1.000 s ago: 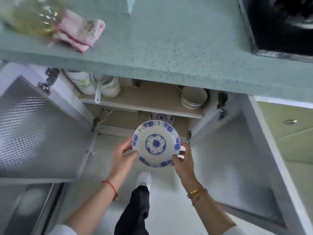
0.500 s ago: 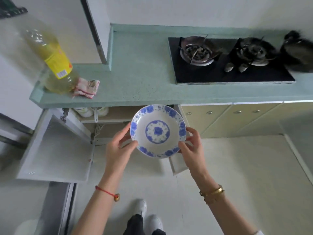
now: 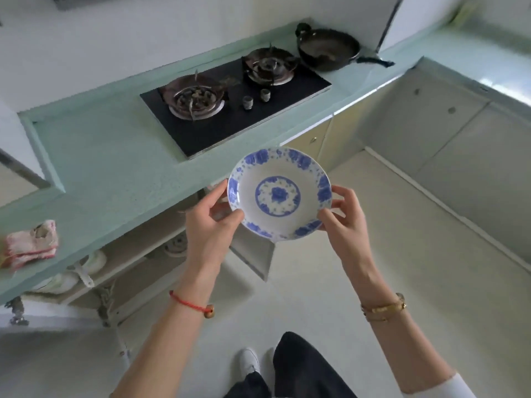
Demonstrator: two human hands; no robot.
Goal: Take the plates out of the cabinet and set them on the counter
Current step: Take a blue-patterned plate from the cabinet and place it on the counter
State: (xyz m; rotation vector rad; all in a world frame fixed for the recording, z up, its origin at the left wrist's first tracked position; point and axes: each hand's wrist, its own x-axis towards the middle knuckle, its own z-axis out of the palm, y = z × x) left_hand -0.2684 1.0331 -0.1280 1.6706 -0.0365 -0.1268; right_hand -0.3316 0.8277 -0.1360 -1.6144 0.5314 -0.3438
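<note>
The kitchen is bright, with soft, even light and no hard shadows. A white shine sits on the green bench edge at the far right, and the light there looks strongest. The open cabinet under the bench is darker inside. The wide lens bends the bench and walls into curves near the edges. The corners look smeared and blurry. The blue and white plate in the middle looks sharp.

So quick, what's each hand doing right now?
Left hand: closed on the rim of the blue-patterned plate.
Right hand: closed on the same plate's opposite rim.
</note>
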